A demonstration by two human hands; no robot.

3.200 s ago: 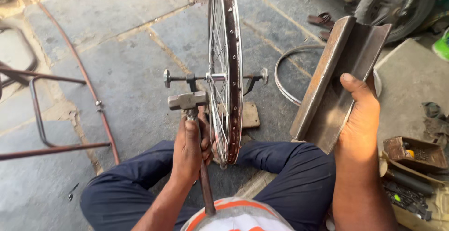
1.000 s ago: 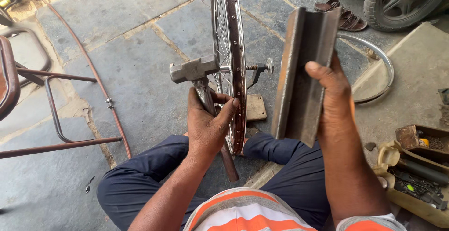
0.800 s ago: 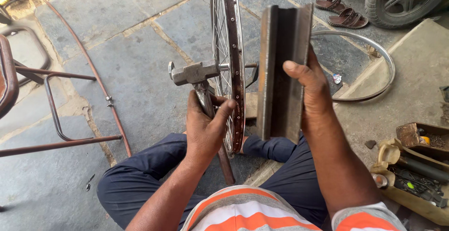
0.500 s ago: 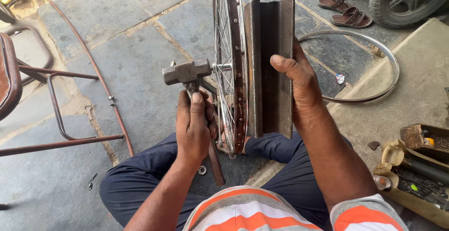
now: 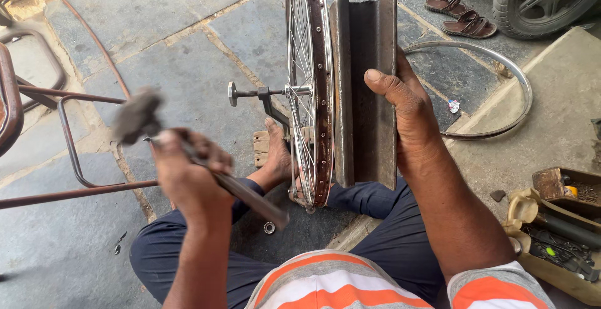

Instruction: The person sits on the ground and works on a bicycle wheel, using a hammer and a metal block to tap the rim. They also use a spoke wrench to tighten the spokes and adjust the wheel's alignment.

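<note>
While you sit on the floor, your left hand is clamped on a hammer, raised out to the left and blurred. Your right hand grips an upright steel bar, its face pressed against the rim of the wheel. That wheel stands on edge between your legs, its axle pointing left. A loose rim lies beyond your right hand.
</note>
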